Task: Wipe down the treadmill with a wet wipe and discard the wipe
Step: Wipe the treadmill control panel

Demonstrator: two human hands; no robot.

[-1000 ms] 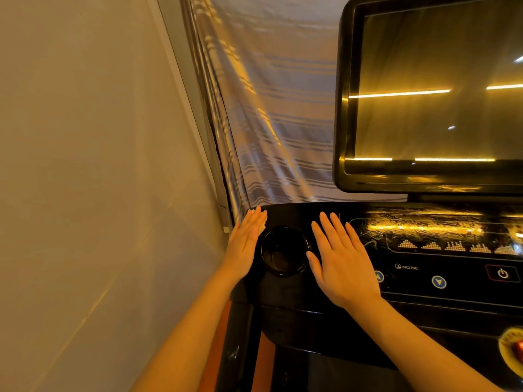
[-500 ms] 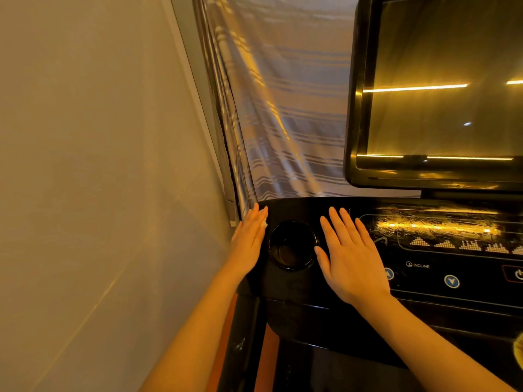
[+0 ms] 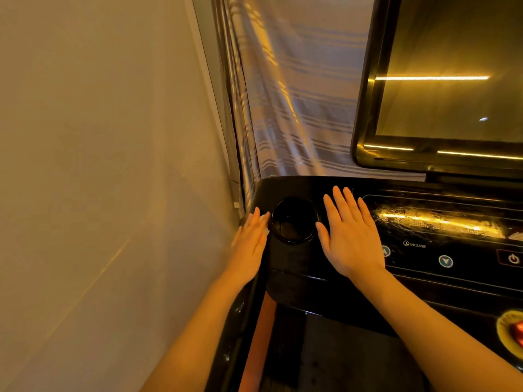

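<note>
The black treadmill console [image 3: 297, 267] fills the lower right, with a round cup holder [image 3: 294, 219] near its left corner. My left hand [image 3: 250, 244] lies flat with straight fingers against the console's left edge, and a small bit of white wipe [image 3: 265, 219] shows under its fingertips. My right hand [image 3: 351, 236] rests flat and spread on the console just right of the cup holder, holding nothing. Most of the wipe is hidden under my left hand.
A dark screen [image 3: 447, 80] stands above the console at upper right. Control buttons [image 3: 445, 261] and a power button [image 3: 512, 258] sit right of my right hand. A beige wall [image 3: 99, 165] is close on the left; a striped curtain [image 3: 300, 94] hangs behind.
My left hand has slid down and back along the console's left edge, away from the far corner. The right hand has stayed in place beside the cup holder.
</note>
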